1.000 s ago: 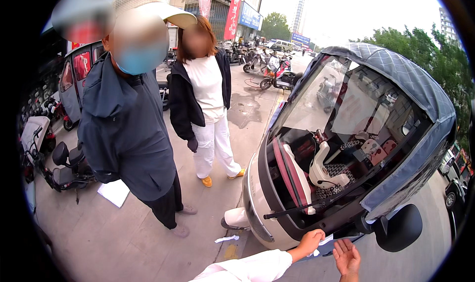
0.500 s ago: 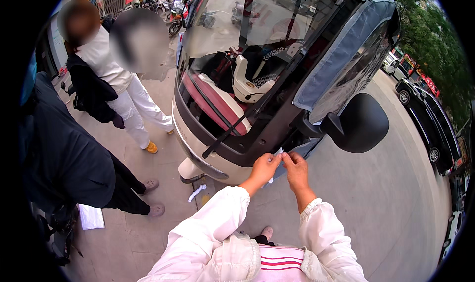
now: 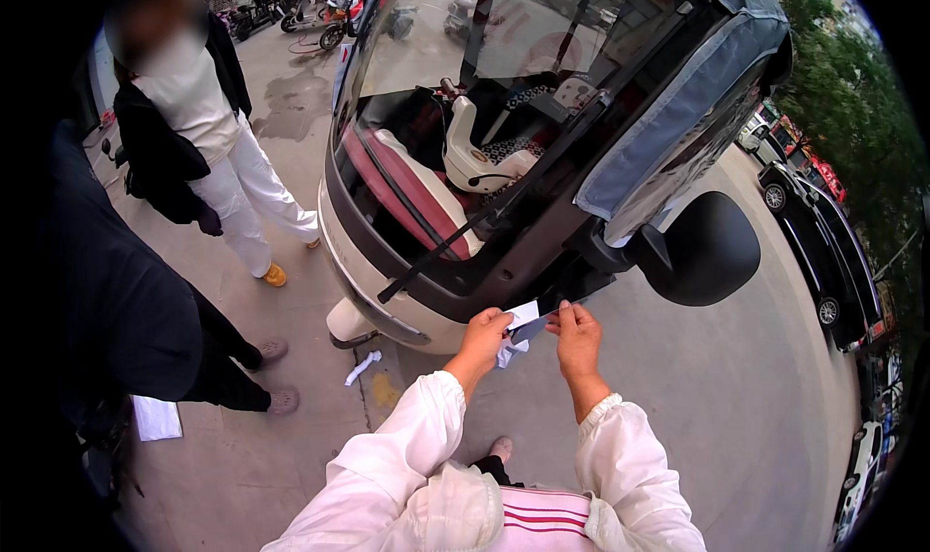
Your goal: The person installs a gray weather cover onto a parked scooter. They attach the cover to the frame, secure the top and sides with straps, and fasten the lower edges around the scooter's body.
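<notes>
My left hand (image 3: 481, 337) and my right hand (image 3: 576, 336) are raised together in front of a small enclosed cream vehicle (image 3: 417, 291). Between them they pinch a small white sheet (image 3: 521, 316) with a dark strip peeling from it; white scraps bunch under my left palm. Both arms wear white sleeves. The hands sit just below the vehicle's front corner, near its black side mirror (image 3: 705, 249) and windscreen wiper (image 3: 455, 242).
Two people stand to the left: one in white trousers and a dark jacket (image 3: 208, 155), one in dark clothes (image 3: 126, 320). White paper scraps (image 3: 362, 367) lie on the pavement by the front wheel. Parked cars (image 3: 823, 252) line the right; scooters stand at the far back.
My view has tilted down and closer to the vehicle's front. My hands have risen from the lower edge, come together and pulled the sheet slightly apart.
</notes>
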{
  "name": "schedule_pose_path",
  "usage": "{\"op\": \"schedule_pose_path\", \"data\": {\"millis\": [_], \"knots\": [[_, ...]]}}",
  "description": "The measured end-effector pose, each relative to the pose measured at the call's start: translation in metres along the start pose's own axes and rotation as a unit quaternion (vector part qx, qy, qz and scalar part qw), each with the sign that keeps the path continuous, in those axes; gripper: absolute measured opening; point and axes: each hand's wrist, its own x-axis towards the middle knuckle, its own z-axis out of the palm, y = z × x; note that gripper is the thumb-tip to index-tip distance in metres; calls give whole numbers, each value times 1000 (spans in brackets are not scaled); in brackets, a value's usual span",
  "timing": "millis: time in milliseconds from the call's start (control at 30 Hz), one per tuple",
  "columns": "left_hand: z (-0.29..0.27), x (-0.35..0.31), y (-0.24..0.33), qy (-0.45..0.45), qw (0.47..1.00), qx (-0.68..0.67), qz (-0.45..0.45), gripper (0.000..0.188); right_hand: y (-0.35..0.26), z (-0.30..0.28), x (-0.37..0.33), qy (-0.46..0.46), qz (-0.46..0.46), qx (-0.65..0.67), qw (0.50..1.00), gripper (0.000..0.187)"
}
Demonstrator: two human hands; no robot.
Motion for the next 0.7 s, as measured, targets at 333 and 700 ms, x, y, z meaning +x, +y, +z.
{"op": "schedule_pose_path", "data": {"millis": [333,700], "knots": [[-57,-7,-16,135,978,-154,-29,10,-8,15,-3,-3,26,14,1000,31],[-74,-24,-27,36,922,-384,-42,3,-7,-3,-5,-29,25,73,997,30]]}}
